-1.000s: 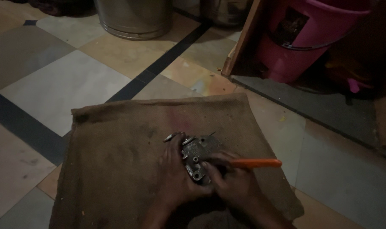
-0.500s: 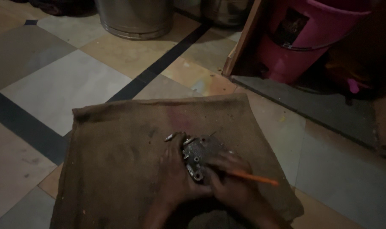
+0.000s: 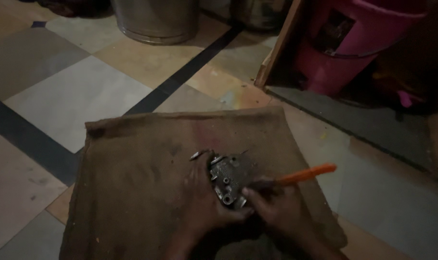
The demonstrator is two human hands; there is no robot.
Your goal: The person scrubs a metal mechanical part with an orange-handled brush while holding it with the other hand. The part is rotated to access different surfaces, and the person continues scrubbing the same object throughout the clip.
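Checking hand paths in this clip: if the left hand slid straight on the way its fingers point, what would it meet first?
The left hand points away and slightly right, its fingers against the small grey metal block with holes. That block comes first; a small loose metal piece lies just beyond on the brown burlap cloth. Depth is unclear.

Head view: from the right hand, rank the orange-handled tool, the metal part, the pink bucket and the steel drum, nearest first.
1. Orange-handled tool, held in the right hand.
2. Metal part, just left of it, on the burlap mat.
3. Pink bucket, upper right.
4. Steel drum, top, left of centre.
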